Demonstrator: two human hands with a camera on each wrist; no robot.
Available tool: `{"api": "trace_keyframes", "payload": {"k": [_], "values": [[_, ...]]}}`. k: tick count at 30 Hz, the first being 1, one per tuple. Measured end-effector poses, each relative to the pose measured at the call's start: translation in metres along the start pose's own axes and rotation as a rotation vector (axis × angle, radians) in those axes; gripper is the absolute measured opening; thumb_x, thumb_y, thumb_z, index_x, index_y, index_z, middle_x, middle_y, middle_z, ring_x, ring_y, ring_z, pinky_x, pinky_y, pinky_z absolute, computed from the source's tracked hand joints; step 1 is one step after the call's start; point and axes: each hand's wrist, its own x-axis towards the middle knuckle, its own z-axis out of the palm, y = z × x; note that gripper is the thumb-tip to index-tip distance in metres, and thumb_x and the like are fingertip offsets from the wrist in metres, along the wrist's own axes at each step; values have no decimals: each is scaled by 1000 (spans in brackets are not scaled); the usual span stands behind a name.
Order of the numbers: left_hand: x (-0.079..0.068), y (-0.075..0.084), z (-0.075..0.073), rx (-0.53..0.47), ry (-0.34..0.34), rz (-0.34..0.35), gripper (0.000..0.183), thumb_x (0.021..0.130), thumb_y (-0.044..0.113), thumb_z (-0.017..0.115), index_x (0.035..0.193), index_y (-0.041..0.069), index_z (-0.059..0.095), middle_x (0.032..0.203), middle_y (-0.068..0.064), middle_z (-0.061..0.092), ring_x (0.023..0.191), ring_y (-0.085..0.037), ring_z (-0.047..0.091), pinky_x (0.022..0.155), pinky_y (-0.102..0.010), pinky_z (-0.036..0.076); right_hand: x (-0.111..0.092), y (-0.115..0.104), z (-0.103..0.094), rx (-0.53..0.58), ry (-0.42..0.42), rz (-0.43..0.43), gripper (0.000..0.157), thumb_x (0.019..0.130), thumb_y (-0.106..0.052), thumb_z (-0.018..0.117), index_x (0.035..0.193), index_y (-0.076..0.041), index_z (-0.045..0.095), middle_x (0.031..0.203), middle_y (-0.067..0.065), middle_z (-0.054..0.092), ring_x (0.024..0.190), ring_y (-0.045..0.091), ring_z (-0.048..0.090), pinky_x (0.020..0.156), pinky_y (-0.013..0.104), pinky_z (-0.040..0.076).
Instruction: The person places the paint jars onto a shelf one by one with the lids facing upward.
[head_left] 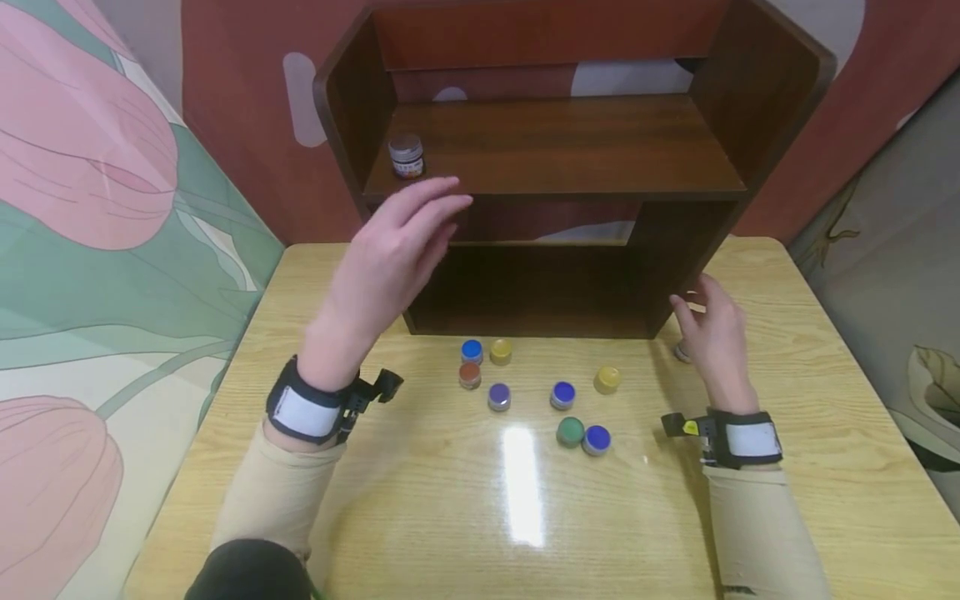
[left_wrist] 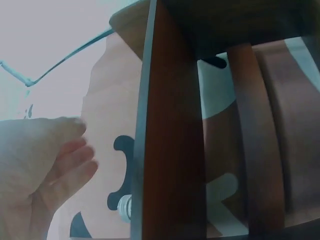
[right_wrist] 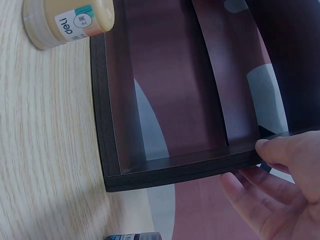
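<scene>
A dark brown wooden shelf stands at the back of the table. My left hand is raised in front of its upper board's left part, fingers loosely extended and holding nothing; the left wrist view also shows the hand apart from the shelf. Close behind the fingertips, a small dark paint jar sits upright on that board. My right hand grips the front edge of the right side panel, thumb on one side and fingers on the other. A jar beside this hand is partly hidden by it.
Several small paint jars stand on the table before the shelf: light blue, yellow, brown, purple, dark blue, another yellow, green and another dark blue. A patterned wall borders the table.
</scene>
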Motion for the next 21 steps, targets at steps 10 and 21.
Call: {"api": "trace_keyframes", "payload": {"k": [10, 21], "values": [[-23, 3, 20, -65, -197, 43, 32, 92, 13, 72, 122, 7, 69, 121, -11, 71, 113, -23, 68, 98, -33, 57, 1, 2, 1, -2, 7, -2, 38, 100, -18, 58, 134, -3, 57, 126, 24, 66, 109, 42, 67, 84, 53, 56], [-51, 2, 46, -168, -476, -75, 32, 92, 22, 72, 122, 11, 68, 117, -5, 73, 105, -18, 69, 91, -31, 59, 1, 1, 2, -9, 14, 0, 36, 100, -16, 59, 133, -2, 57, 127, 21, 67, 109, 38, 69, 84, 50, 56]]}}
